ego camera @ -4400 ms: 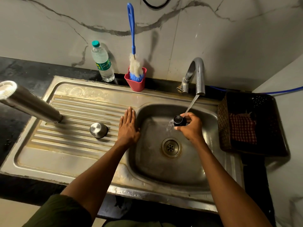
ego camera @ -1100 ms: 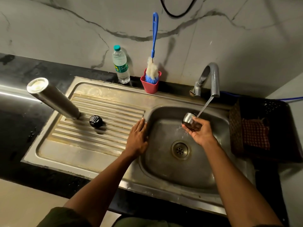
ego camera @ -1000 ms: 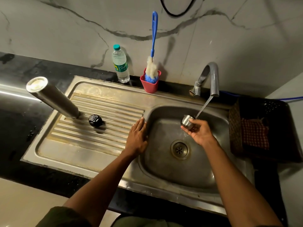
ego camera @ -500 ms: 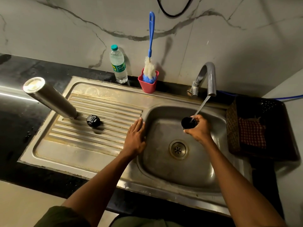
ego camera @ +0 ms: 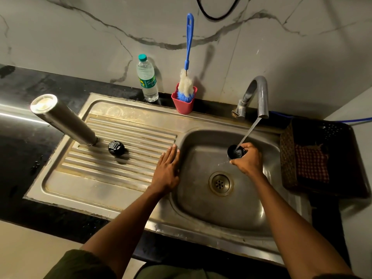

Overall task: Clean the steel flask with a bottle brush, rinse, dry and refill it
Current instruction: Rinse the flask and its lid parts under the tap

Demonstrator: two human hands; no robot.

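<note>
Right hand [ego camera: 248, 161] grips cup [ego camera: 234, 152]; left hand [ego camera: 167, 170] rests flat.

Dim warm light, glare streak on left counter [ego camera: 18, 115], dark shadowed corners, wide-angle edge bending

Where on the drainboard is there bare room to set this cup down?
Bare ribs lie between the black stopper and the left hand, plus the flat strip nearer you. The far-left corner is crowded by the flask.
</note>
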